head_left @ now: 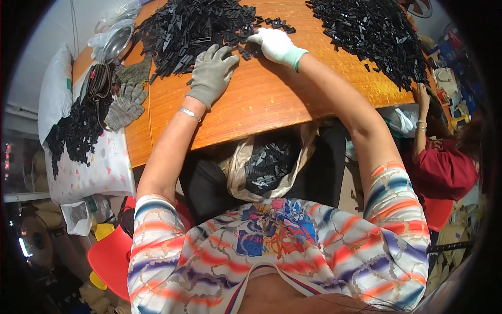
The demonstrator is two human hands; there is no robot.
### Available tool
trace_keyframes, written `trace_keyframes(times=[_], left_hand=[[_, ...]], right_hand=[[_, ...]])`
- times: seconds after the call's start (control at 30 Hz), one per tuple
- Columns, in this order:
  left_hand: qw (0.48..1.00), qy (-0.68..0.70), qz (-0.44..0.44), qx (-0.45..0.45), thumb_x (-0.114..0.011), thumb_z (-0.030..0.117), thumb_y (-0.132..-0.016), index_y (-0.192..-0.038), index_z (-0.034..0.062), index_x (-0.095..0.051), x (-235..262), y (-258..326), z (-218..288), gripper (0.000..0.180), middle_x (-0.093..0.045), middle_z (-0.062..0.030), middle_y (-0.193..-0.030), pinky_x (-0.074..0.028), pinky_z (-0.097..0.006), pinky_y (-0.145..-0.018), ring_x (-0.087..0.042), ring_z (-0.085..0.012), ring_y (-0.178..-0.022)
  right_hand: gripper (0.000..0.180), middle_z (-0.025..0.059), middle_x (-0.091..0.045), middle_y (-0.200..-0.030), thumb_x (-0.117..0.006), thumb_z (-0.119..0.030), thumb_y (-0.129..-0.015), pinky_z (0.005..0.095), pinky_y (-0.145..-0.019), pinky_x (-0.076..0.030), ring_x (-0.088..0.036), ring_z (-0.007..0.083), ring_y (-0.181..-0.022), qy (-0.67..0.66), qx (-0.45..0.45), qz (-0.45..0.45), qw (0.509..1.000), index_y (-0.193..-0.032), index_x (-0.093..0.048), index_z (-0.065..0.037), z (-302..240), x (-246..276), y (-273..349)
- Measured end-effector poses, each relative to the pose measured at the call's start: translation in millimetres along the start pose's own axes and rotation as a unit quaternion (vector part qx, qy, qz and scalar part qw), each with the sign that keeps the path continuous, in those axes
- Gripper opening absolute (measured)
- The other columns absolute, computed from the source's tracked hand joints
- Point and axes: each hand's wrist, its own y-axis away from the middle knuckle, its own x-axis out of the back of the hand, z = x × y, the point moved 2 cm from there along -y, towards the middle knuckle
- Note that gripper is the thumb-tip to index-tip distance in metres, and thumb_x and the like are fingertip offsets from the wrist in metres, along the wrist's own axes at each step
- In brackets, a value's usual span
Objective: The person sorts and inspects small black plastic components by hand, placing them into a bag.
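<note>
Head view: small black pieces (pixel 201 31) heaped on the surface (pixel 235 115). Should handle light, stiff, slightly slick; pinch one by its long edges. Left hand (pixel 213 74) lies fingers apart at their near edge. Right hand (pixel 277 47) curled, fingertips partly hidden; can't tell if it grips one.

You are extending two gloved hands, one left hand (pixel 213 73) and one right hand (pixel 277 46), toward the far edge of one wooden desk (pixel 251 104). Two large piles of black pieces are lying there: one left heap (pixel 198 26) along the far edge, one right heap (pixel 366 36) toward the far right corner. One side heap (pixel 78 128) is lying beyond the left edge; one open bag (pixel 236 170) is holding more below the near edge. The pieces are lying too densely for counting. At least two loose gloves (pixel 125 107) are lying by the left edge. One co-worker (pixel 444 167) is sitting past the right edge.
</note>
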Motion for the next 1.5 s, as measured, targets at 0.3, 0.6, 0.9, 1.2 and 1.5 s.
trace_keyframes(times=[0.3,0.6,0.9,1.2,1.5], left_hand=[[0.998,-0.018,0.058,-0.021,-0.068,0.023,-0.080,-0.104,0.0264,-0.067,11,21,24,0.023,-0.057,0.0036,-0.121,-0.036,-0.044,-0.102,-0.045,-0.0272,-0.124],[0.979,0.110,0.172,-0.023,-0.065,0.018,-0.084,-0.108,0.0182,-0.065,23,37,34,0.025,-0.065,0.0015,-0.111,-0.046,-0.036,-0.091,-0.058,-0.0236,-0.108],[0.745,0.582,0.222,0.238,-0.057,0.012,-0.094,-0.109,0.0060,-0.064,22,55,30,0.017,-0.064,-0.0012,-0.099,-0.052,-0.023,-0.064,-0.060,-0.0078,-0.087],[0.471,0.806,0.167,0.316,-0.050,0.029,-0.098,-0.116,0.0058,-0.054,35,76,43,0.029,-0.063,-0.0092,-0.102,-0.054,-0.034,-0.076,-0.064,-0.0241,-0.092],[0.360,0.865,0.092,0.338,-0.046,0.048,-0.096,-0.111,0.0061,-0.053,32,87,55,0.045,-0.056,-0.0018,-0.087,-0.047,-0.025,-0.057,-0.059,-0.0144,-0.075]], right_hand=[[0.028,0.0081,-0.064,-0.104,-0.060,-0.009,-0.081,0.0394,-0.077,-0.052,-0.063,0.0295,-0.092,-0.039,0.037,0.064,0.996,-0.107,-0.066,-0.014,-31,45,67],[0.020,0.0077,-0.066,-0.091,-0.063,-0.030,-0.084,0.0391,-0.074,-0.051,-0.065,0.0292,-0.084,-0.197,-0.066,0.035,0.978,-0.096,-0.070,-0.016,-90,61,103],[0.031,0.0127,-0.064,-0.071,-0.062,-0.038,-0.084,0.0428,-0.063,-0.048,-0.063,0.0332,-0.071,-0.137,-0.115,-0.079,0.981,-0.074,-0.062,-0.009,-124,60,99],[0.018,0.0179,-0.067,-0.078,-0.059,-0.024,-0.082,0.0435,-0.072,-0.051,-0.066,0.0345,-0.079,-0.112,-0.163,-0.105,0.975,-0.088,-0.062,-0.007,-121,72,104],[0.028,0.0134,-0.069,-0.082,-0.060,-0.023,-0.081,0.0373,-0.073,-0.051,-0.067,0.0300,-0.080,-0.243,-0.226,-0.063,0.941,-0.102,-0.066,-0.005,-117,97,116]])
